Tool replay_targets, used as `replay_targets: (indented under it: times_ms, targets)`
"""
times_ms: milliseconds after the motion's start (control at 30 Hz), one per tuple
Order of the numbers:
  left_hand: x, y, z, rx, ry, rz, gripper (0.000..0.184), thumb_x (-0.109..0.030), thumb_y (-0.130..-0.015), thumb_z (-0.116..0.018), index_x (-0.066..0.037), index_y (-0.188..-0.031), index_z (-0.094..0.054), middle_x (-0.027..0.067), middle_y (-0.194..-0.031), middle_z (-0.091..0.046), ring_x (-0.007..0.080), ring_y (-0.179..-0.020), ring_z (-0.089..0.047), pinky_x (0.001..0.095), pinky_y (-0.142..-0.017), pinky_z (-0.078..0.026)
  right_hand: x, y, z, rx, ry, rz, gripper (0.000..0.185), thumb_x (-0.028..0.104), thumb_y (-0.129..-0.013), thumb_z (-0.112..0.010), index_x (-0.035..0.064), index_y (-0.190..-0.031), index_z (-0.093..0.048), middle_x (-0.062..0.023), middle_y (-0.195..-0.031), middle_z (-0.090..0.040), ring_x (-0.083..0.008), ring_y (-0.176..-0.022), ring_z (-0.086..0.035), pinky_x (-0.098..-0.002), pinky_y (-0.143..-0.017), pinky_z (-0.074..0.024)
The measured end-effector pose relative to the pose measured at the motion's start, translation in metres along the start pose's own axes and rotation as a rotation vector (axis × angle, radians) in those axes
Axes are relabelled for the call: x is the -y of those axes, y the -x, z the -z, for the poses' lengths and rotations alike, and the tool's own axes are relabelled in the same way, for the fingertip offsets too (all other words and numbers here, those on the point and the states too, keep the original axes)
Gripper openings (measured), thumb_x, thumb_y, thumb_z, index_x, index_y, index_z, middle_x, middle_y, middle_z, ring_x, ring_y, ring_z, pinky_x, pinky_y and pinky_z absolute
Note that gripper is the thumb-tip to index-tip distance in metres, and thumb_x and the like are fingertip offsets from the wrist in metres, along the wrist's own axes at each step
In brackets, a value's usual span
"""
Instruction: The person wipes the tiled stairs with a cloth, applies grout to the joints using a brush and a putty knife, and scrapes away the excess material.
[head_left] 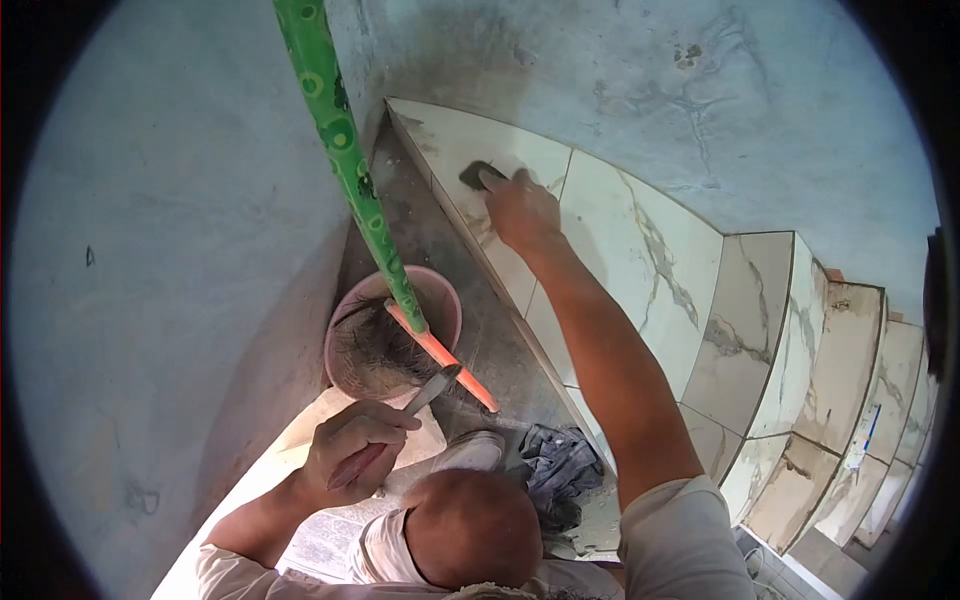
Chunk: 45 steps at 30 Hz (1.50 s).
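My left hand (355,445) is closed around the reddish handle of a narrow metal-bladed scraper (435,388), its blade pointing up and right. My right hand (525,210) reaches out over the white marble-patterned tiles (625,270). Its fingers press a small dark pad (478,175) flat against a tile near the wall; whether it is sponge or cloth, I cannot tell. Dark smudges mark the tile around the pad. Much of the pad is covered by the fingers.
A pink bucket (455,295) with dark, bristly stuff inside stands left of the tiled ledge. Across it leans a green patterned pole (345,150) with an orange end (445,358). A crumpled grey cloth (555,465) lies near my knee. Tiled steps (755,290) descend on the right.
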<state>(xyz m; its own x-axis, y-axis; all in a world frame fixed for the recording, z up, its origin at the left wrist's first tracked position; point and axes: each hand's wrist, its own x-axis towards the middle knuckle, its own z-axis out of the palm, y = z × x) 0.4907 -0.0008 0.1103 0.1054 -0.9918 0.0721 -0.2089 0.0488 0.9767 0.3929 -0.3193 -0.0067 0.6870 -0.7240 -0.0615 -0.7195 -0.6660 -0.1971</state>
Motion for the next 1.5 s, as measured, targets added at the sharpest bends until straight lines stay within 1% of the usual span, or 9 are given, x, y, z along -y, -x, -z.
replay_targets:
  times_ms: [133,333,467,667,900,967,1033,1300,1500]
  targets:
    - [0.007,-0.006,0.012,0.034,0.054,0.004,0.023,0.012,-0.077,-0.065,-0.003,-0.093,-0.058,0.0155,-0.102,-0.067,0.0252,-0.087,-0.067,0.032,-0.073,-0.053,-0.008,0.051,0.031,0.176,0.03,-0.082,0.026,0.025,-0.094,-0.051,0.0173,-0.115,-0.063,-0.0201,-0.097,-0.06,-0.0363,-0.084,-0.068,-0.0453,-0.069,-0.0554]
    - [0.01,-0.01,0.004,0.181,0.086,0.069,0.02,0.009,-0.078,-0.065,-0.002,-0.093,-0.059,0.0145,-0.101,-0.067,0.0261,-0.089,-0.067,0.0338,-0.075,-0.053,0.003,-0.021,0.007,0.186,0.123,-0.092,0.027,0.031,-0.095,-0.05,0.0176,-0.115,-0.063,-0.0215,-0.1,-0.061,-0.0347,-0.083,-0.069,-0.0459,-0.072,-0.0551]
    - [0.018,-0.002,0.007,0.167,0.131,0.108,0.019,0.01,-0.079,-0.065,-0.002,-0.093,-0.06,0.0146,-0.099,-0.068,0.0246,-0.089,-0.068,0.0321,-0.075,-0.054,0.0,0.03,0.034,0.183,0.08,-0.041,0.024,0.027,-0.096,-0.049,0.015,-0.106,-0.067,-0.0185,-0.095,-0.063,-0.0349,-0.083,-0.069,-0.0441,-0.07,-0.0556]
    - [0.02,-0.007,0.009,0.182,0.141,0.1,0.018,0.008,-0.08,-0.065,-0.005,-0.092,-0.06,0.0134,-0.1,-0.068,0.0245,-0.088,-0.067,0.0331,-0.076,-0.054,0.014,-0.018,0.021,0.116,0.041,-0.019,0.024,0.028,-0.093,-0.054,0.0161,-0.11,-0.066,-0.0171,-0.095,-0.063,-0.0337,-0.083,-0.068,-0.0438,-0.069,-0.0558]
    - [0.019,-0.007,0.015,0.083,0.216,0.179,0.018,0.008,-0.079,-0.064,-0.004,-0.092,-0.06,0.0156,-0.1,-0.068,0.0246,-0.09,-0.068,0.0329,-0.079,-0.054,-0.01,0.085,0.044,0.299,0.094,-0.125,0.026,0.027,-0.093,-0.055,0.0172,-0.117,-0.062,-0.017,-0.094,-0.059,-0.0341,-0.079,-0.067,-0.0425,-0.067,-0.0554]
    - [0.02,-0.007,0.014,0.113,0.215,0.205,0.019,0.009,-0.079,-0.063,-0.004,-0.092,-0.06,0.0159,-0.1,-0.068,0.0248,-0.09,-0.068,0.033,-0.079,-0.054,-0.015,0.081,0.038,0.315,0.066,-0.145,0.028,0.027,-0.093,-0.056,0.0176,-0.119,-0.061,-0.0175,-0.095,-0.058,-0.0343,-0.078,-0.067,-0.0428,-0.067,-0.0552]
    - [0.022,-0.009,0.01,0.136,0.212,0.194,0.019,0.009,-0.079,-0.063,-0.003,-0.092,-0.06,0.0159,-0.1,-0.068,0.0247,-0.09,-0.068,0.033,-0.079,-0.054,-0.015,0.057,0.031,0.165,0.051,-0.054,0.034,0.029,-0.092,-0.058,0.0207,-0.125,-0.059,-0.017,-0.094,-0.057,-0.0332,-0.075,-0.067,-0.0431,-0.063,-0.055]
    - [0.021,-0.01,0.012,0.14,0.201,0.192,0.017,0.009,-0.079,-0.064,-0.002,-0.092,-0.059,0.0167,-0.1,-0.068,0.0254,-0.09,-0.068,0.0336,-0.079,-0.054,-0.037,0.138,0.037,0.315,0.055,-0.155,0.036,0.031,-0.092,-0.057,0.024,-0.127,-0.058,-0.0167,-0.095,-0.057,-0.0335,-0.072,-0.067,-0.0431,-0.061,-0.055]
    - [0.027,0.001,0.007,0.163,0.211,0.229,0.019,0.009,-0.078,-0.065,-0.001,-0.092,-0.06,0.0166,-0.101,-0.068,0.0257,-0.091,-0.068,0.0334,-0.08,-0.054,-0.014,0.071,0.03,0.172,0.071,-0.09,0.032,0.028,-0.091,-0.061,0.0243,-0.122,-0.063,-0.0157,-0.088,-0.055,-0.0337,-0.071,-0.065,-0.0455,-0.061,-0.0534]
